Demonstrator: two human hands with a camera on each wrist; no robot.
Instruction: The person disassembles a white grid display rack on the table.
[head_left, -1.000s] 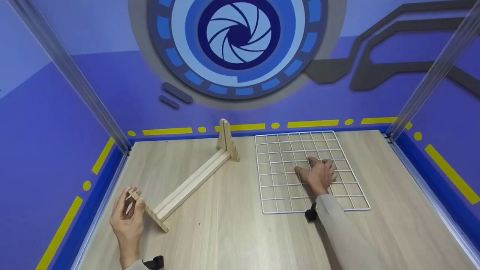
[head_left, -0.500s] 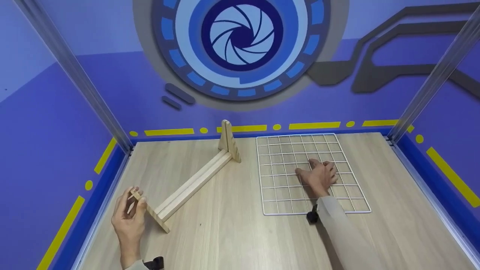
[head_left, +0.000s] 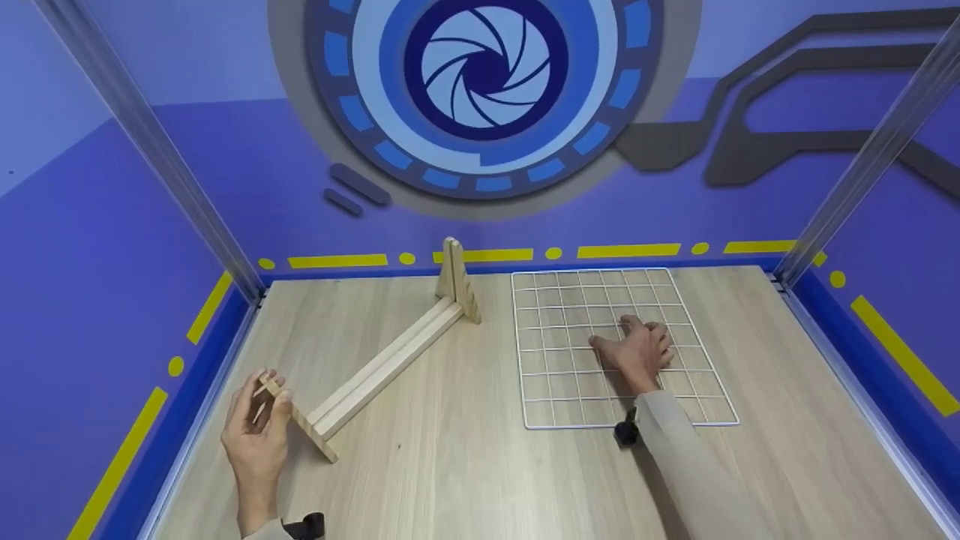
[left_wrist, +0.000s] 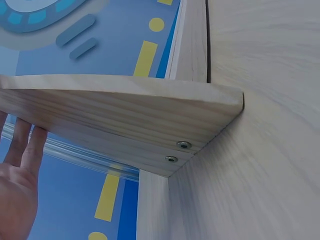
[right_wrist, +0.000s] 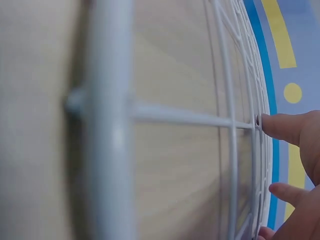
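A pale wooden stand lies diagonally on the left of the table, with two long rails joining its upright end panels. My left hand grips the top of the near end panel, thumb on one side and fingers on the other. In the left wrist view, two metal screws show low on that panel. To the right, a white wire grid panel lies flat on the table. My right hand rests on its middle, fingers spread and thumb tip touching the wires; no part of the grid is gripped.
The wood-grain table is bounded by blue printed walls at the back and sides. Metal posts stand at the back corners. The far end panel of the stand is close to the back wall.
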